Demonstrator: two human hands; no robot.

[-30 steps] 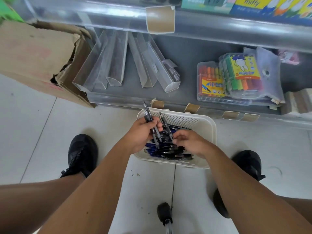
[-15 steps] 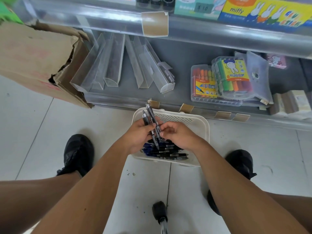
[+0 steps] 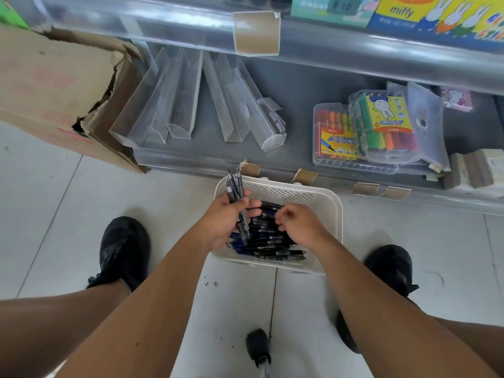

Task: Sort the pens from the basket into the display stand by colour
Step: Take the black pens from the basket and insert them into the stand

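Observation:
A white slotted basket (image 3: 331, 214) sits on the floor between my feet, with several black and blue pens (image 3: 268, 242) heaped in it. My left hand (image 3: 226, 222) grips a bundle of dark pens (image 3: 235, 186) upright over the basket's left rim. My right hand (image 3: 297, 225) hovers over the heap with its fingers curled down toward the pens; whether it holds one is hidden. Clear plastic display troughs (image 3: 180, 105) lie slanted on the low grey shelf behind the basket.
A torn cardboard box (image 3: 60, 96) stands at the left by the shelf. Marker sets in clear cases (image 3: 362, 132) lie on the shelf at the right. My black shoes (image 3: 122, 252) flank the basket. A black-tipped pole (image 3: 257, 347) stands near the bottom.
My right hand has left the bundle after passing a pen to my left hand and has dropped back over the heap. The bundle in my left hand is thicker.

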